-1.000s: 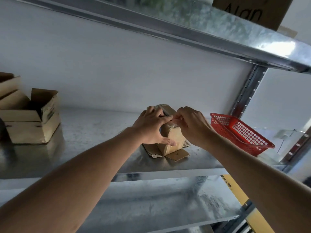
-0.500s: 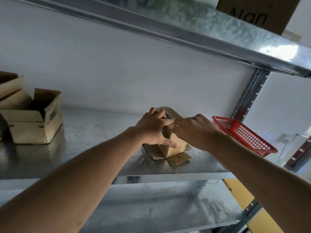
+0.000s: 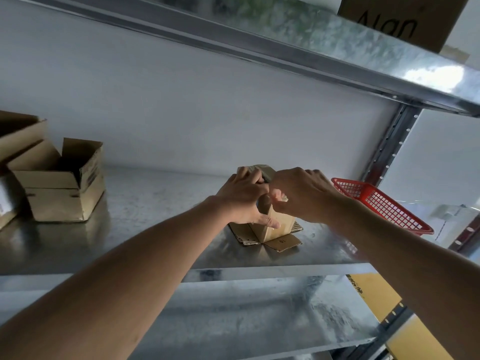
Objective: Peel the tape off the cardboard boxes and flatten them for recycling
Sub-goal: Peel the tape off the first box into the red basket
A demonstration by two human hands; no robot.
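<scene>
Two bare forearms reach up from the bottom edge toward the small brown cardboard box point(image 3: 275, 224), your landmark, which stands upright on the galvanized metal shelf point(image 3: 155, 224) with its lower flaps splayed flat around its base. Your left hand point(image 3: 244, 201) grasps the box's left side, thumb curled across the near face and fingers over the top. Your right hand point(image 3: 302, 194) meets it at the box's upper right corner, fingers pinching a clear strip of tape point(image 3: 281, 198) that looks partly lifted; how much is still stuck you cannot tell.

Risks from here, as a judgement: pull too sharply or at a steep angle and the thin tape may snap, leaving a stub to pick at, or tear the paper skin off the card. If your left grip loosens, the light box could tip or slide on the slick metal.

A flap in front of the box carries a printed "10".

Right of the box, close behind your right wrist, sits a red plastic mesh basket point(image 3: 384, 203). Well to the left of the box stand open brown cardboard cartons point(image 3: 65, 188), apparently awaiting the same treatment. Above and right of the box, on the upper shelf, a brown carton point(image 3: 405, 19) reads "Alan".
</scene>
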